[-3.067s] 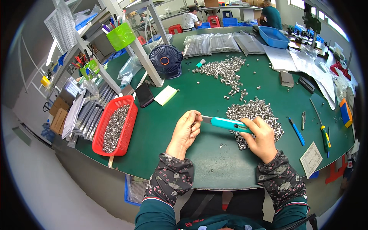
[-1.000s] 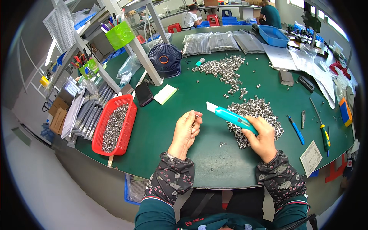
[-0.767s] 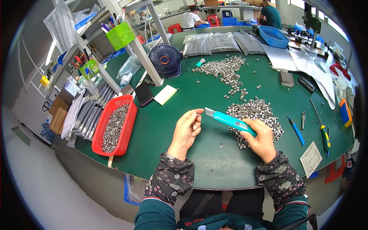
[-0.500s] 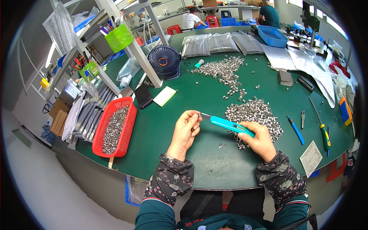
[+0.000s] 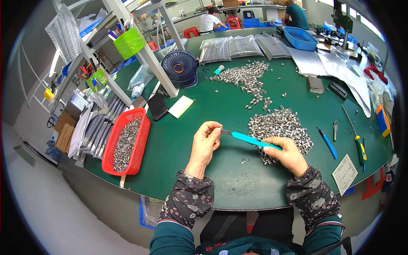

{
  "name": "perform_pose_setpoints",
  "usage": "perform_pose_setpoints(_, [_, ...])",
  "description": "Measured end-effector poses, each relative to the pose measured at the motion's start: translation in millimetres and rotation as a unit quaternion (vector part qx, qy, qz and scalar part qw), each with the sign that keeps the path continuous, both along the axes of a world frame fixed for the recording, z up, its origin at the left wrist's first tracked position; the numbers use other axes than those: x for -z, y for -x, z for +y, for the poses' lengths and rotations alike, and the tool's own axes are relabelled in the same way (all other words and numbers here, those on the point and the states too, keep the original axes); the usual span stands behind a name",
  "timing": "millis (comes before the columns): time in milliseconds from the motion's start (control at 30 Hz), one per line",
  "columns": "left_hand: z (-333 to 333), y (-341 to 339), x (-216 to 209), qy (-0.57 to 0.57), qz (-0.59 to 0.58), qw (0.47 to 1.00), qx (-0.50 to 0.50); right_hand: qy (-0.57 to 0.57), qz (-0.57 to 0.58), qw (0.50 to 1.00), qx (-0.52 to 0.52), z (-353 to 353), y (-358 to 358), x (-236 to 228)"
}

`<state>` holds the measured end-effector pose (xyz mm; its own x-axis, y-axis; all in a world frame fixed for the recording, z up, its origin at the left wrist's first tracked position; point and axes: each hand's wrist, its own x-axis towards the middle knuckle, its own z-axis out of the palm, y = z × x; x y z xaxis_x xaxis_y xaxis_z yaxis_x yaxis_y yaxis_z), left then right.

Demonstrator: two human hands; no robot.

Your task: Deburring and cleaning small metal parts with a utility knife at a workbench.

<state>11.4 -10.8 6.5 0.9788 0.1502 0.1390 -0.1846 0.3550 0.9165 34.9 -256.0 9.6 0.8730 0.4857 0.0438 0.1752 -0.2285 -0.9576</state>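
Note:
My right hand (image 5: 287, 154) grips a turquoise utility knife (image 5: 248, 139) by its handle, and its grey blade points left. The blade tip meets the fingertips of my left hand (image 5: 205, 144). Those fingers are closed in a pinch on what looks like a small metal ring, mostly hidden by thumb and forefinger. Just beyond the knife lies a dense pile of small shiny metal rings (image 5: 280, 127), partly behind my right hand. A looser spread of the same rings (image 5: 246, 75) lies farther back. Tiny bits (image 5: 243, 161) rest on the green tabletop (image 5: 238, 187) below the knife.
At left stands a red basket (image 5: 141, 142) of small metal parts, near a phone (image 5: 158, 106), a notepad (image 5: 181, 106) and a fan (image 5: 180, 68). To the right lie a blue pen-like tool (image 5: 327, 143), a screwdriver (image 5: 359, 146) and a paper slip (image 5: 344, 174). People sit at the back.
The knife has rolled in my right hand, so its handle now shows a narrower side. Its blade still touches my left fingertips. The whole view has shifted slightly.

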Motion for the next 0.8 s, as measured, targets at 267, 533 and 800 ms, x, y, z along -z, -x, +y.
perform_pose_setpoints(267, [0.7, 1.3, 4.6, -0.045, 0.011, 0.997, -0.059, 0.119, -0.356, 0.912, 0.164, 14.6, 24.9, -11.2])
perform_pose_setpoints(533, [-0.8, 0.6, 3.6, 0.000, 0.013, 0.998, -0.056, 0.052, -0.267, 0.958, 0.085, 7.2, 11.1, 0.0])
perform_pose_setpoints(800, [0.3, 1.8, 4.0, -0.054, -0.009, 0.997, -0.049, 0.024, -0.075, 0.996, 0.039, 4.5, 7.1, -1.0])
